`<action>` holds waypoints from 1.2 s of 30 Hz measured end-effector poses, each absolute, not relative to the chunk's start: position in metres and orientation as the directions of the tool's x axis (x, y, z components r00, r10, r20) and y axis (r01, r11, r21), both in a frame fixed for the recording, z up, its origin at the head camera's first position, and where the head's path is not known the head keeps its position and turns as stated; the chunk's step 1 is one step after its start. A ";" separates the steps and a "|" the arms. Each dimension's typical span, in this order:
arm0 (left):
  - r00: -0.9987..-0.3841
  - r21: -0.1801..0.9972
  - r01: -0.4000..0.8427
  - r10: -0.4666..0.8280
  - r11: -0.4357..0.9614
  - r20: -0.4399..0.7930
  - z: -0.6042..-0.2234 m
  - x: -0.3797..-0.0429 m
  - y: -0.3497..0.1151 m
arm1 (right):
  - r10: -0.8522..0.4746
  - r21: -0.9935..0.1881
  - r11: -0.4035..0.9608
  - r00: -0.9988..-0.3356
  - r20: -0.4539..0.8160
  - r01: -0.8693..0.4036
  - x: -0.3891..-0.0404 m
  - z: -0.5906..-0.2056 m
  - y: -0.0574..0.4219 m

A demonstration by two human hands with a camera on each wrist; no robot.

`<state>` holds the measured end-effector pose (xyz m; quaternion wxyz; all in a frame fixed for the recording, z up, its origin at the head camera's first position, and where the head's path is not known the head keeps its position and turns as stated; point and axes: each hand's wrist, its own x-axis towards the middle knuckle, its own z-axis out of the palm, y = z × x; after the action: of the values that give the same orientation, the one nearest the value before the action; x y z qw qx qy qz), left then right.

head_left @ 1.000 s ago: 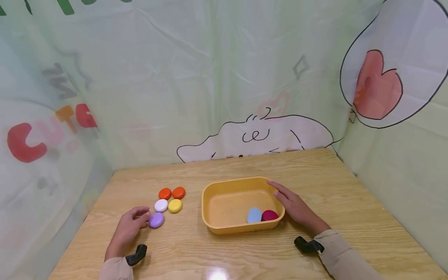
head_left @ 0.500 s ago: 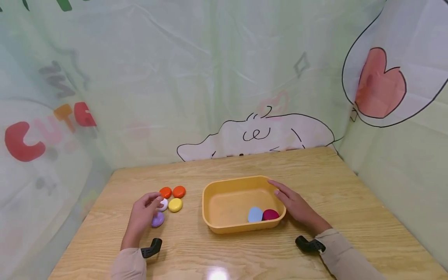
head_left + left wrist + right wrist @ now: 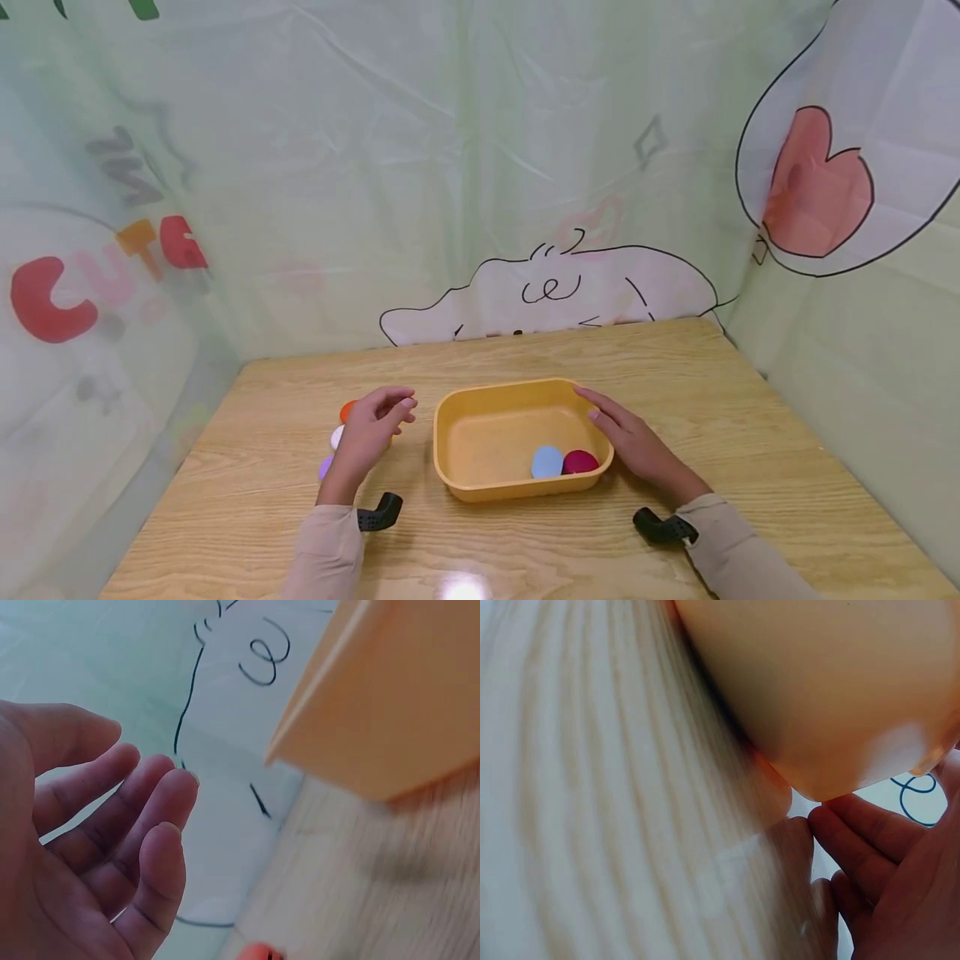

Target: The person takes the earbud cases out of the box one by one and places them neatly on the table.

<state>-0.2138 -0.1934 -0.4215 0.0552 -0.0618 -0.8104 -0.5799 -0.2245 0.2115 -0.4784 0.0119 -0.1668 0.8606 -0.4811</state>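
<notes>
My left hand hovers between the coloured discs and the left end of a yellow-orange plastic bin. In the left wrist view its fingers are loosely bent and nothing lies in the palm. Beneath it, a red-orange disc, a white disc and a purple disc peek out; the others are mostly hidden. My right hand rests at the bin's right end, fingers extended along the outer wall. Inside the bin lie a light blue disc and a dark red disc.
The wooden table reaches back to a hanging cloth printed with cartoon drawings. Black wrist cameras sit on both forearms, close over the table.
From beside the purple disc, my left hand has moved right and away from me, over the discs toward the bin. My right hand, the bin and its contents stay put.
</notes>
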 end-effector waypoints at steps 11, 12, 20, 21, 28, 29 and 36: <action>-0.960 0.921 0.192 0.261 0.339 0.104 -0.408 -0.221 -0.149 | -0.302 -0.835 0.474 -0.942 0.144 -0.280 -0.223 -0.474 0.210; -0.954 0.920 0.196 0.282 0.339 0.100 -0.408 -0.222 -0.146 | -0.303 -0.834 0.475 -0.942 0.143 -0.280 -0.223 -0.474 0.210; -0.907 0.917 0.226 0.415 0.328 0.075 -0.406 -0.230 -0.126 | -0.299 -0.841 0.466 -0.943 0.144 -0.276 -0.223 -0.476 0.210; -0.902 0.921 0.224 0.426 0.320 0.071 -0.406 -0.230 -0.123 | -0.298 -0.843 0.463 -0.944 0.143 -0.274 -0.223 -0.476 0.210; -0.885 0.922 0.206 0.465 0.327 0.034 -0.403 -0.234 -0.110 | -0.294 -0.838 0.474 -0.946 0.140 -0.271 -0.222 -0.475 0.210; -0.885 0.919 0.206 0.466 0.336 0.028 -0.403 -0.235 -0.108 | -0.294 -0.837 0.475 -0.946 0.140 -0.271 -0.222 -0.475 0.209; -0.861 0.901 0.201 0.508 0.385 -0.026 -0.404 -0.243 -0.095 | -0.293 -0.835 0.479 -0.946 0.140 -0.272 -0.223 -0.475 0.210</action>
<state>-0.2429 -0.0951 -0.4039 -0.1505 -0.2164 -0.8186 -0.5104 -0.2229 0.2099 -0.4755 0.0108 -0.1644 0.8598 -0.4834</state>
